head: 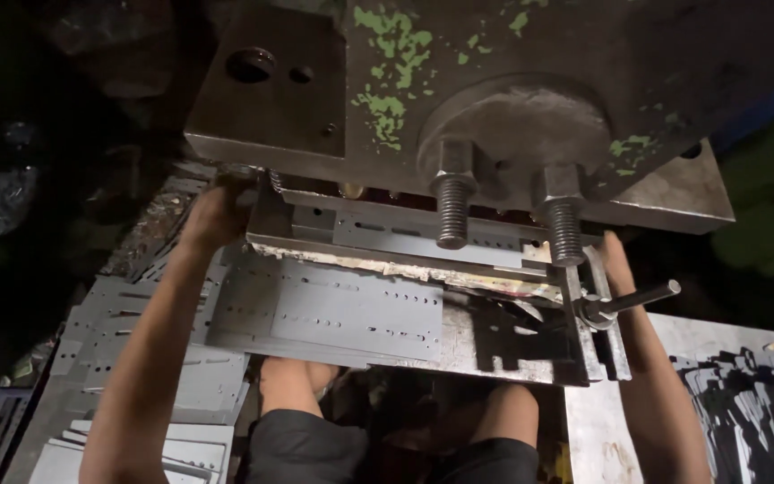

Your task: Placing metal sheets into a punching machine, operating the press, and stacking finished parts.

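From the head camera, the left hand [217, 213] reaches up to the left end of a grey punched metal sheet [351, 309] that lies flat on the bed of a press, under the heavy worn ram [494, 81] with its two threaded bolts [452, 211]. Its fingers are hidden behind the edge, so I cannot tell whether they grip. The right hand [615, 260] reaches in at the right end beside a clamp handle [638, 300]; its fingers are hidden too. The sheet looks thin, stiff and light, likely with sharp cut edges and perhaps an oily face, so it is best held by its two short ends. More cut sheets [136, 376] lie stacked at left.
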